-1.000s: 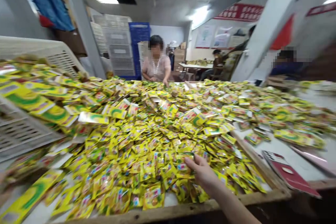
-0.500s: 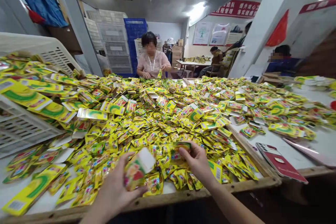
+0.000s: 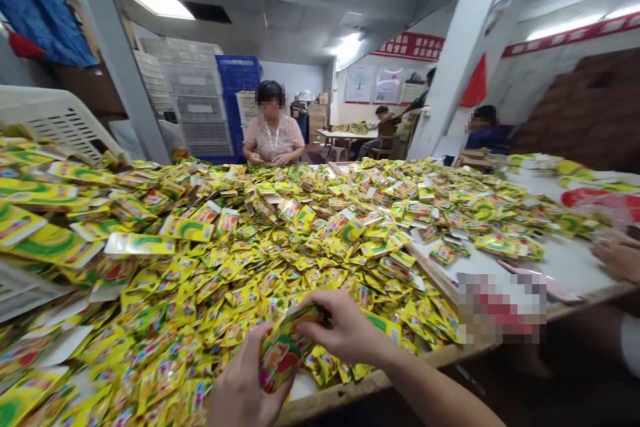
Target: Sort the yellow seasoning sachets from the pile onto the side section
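Note:
My left hand point(image 3: 245, 377) and my right hand point(image 3: 345, 328) meet at the table's near edge, both gripping a small stack of printed foil sachets point(image 3: 283, 350). The stack is red, green and yellow. Under and around my hands spreads a deep heap of yellow sachets point(image 3: 280, 247), with larger yellow-and-green packets point(image 3: 137, 245) lying on it to the left. My wrists are just above the wooden table rim point(image 3: 345, 383). The lower part of the stack is partly hidden by my left hand.
A white slatted crate point(image 3: 50, 117) stands at the far left behind the heap. A seated person point(image 3: 273, 137) works across the table, and another person's hand point(image 3: 620, 260) rests at the right edge. A pixelated rectangular object point(image 3: 500, 307) lies near the right rim.
My hands have moved together, and both now grip the sachet stack. The view has swung, shifting the room leftward, and another person's hand has entered at the right.

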A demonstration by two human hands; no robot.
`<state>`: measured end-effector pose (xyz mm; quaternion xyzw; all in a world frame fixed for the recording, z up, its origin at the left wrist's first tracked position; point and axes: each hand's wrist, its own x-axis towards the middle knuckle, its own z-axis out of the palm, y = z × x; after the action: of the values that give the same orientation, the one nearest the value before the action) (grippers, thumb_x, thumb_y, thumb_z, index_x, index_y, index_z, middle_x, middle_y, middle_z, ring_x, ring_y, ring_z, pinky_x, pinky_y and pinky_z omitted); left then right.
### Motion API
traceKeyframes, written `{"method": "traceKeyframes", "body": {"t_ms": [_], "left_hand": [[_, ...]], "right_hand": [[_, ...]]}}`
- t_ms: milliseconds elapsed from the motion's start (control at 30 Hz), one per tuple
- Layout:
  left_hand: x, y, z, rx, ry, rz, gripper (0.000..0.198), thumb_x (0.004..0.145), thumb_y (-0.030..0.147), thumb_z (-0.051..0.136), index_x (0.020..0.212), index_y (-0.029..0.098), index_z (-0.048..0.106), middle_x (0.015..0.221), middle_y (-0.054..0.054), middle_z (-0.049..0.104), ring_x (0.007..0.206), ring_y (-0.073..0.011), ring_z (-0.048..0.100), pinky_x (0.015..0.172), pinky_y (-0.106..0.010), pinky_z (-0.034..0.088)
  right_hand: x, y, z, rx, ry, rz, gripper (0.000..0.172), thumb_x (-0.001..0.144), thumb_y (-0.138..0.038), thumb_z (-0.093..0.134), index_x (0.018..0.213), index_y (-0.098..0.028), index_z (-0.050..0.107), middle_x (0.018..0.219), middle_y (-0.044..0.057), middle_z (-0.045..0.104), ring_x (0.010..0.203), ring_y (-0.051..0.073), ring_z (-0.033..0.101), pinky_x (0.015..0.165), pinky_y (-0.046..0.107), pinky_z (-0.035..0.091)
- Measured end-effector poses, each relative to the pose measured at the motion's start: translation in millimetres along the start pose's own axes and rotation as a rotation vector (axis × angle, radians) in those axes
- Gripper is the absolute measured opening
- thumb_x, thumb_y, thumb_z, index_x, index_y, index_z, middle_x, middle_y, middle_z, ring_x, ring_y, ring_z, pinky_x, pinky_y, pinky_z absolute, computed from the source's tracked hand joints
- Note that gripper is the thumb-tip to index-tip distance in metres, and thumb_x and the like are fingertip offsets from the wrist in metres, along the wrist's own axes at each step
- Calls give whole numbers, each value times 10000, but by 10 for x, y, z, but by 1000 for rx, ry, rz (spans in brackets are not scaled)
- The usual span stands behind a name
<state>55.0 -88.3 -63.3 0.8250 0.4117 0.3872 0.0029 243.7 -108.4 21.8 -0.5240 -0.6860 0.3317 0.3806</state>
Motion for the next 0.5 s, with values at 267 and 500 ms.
{"method": "traceKeyframes", "body": {"t_ms": [267,500], "left_hand": [[8,68,87,157,139,129,359,876,411,464,1164,198,447,847,-54,699,647,-187,685,579,-236,517],[-43,114,62,73,76,22,399,848,465,490,1167,232,430,946,-65,706,756,-223,702,605,-271,536]], "right_hand": [[51,53,72,-58,141,-20,64,666,-198,729,723,-170,719,641,-20,571,618,108,486,568,209,389],[-10,147,107,138,263,43,270,570,-340,821,780,-199,725,693,-9,630,640,136,547,594,249,440]]}}
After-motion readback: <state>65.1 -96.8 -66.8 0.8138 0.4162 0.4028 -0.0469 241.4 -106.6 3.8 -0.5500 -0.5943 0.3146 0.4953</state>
